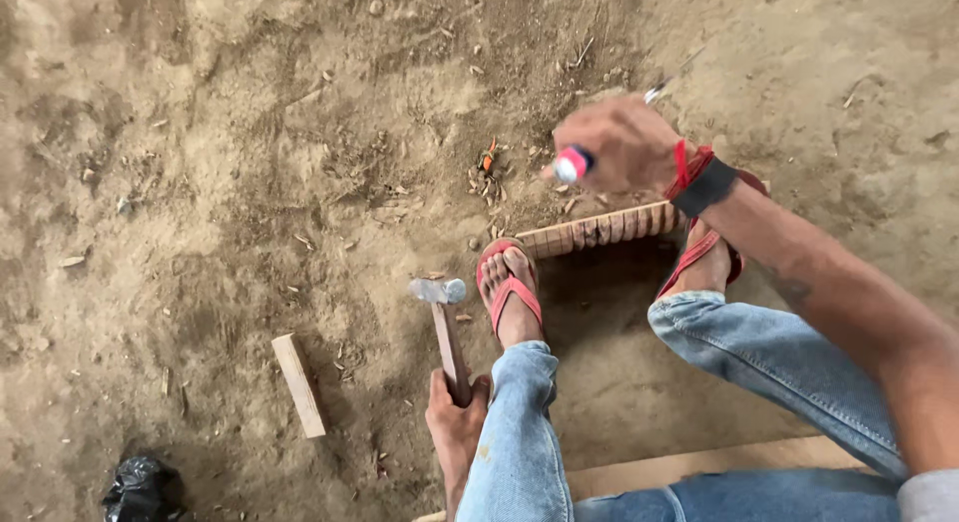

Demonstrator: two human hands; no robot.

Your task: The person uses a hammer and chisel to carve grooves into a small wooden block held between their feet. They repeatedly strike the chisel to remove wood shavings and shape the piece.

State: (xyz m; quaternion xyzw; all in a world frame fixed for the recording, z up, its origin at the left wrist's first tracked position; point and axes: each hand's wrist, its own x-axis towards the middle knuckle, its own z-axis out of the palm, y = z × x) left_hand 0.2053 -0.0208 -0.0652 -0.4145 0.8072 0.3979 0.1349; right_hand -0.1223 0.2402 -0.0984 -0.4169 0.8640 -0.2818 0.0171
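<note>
left hand [457,422] clenched on hammer [447,327] | right hand [621,142] grasping chisel [572,164] at 1 o'clock | risk — hammer head beside sandalled foot [509,287], a glancing blow may hit toes

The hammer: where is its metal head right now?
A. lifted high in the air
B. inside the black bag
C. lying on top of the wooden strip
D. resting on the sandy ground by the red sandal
D: the left hand grips the wooden handle low down, and the metal head of the hammer sits on the sandy ground just beside the foot in the red sandal.
</note>
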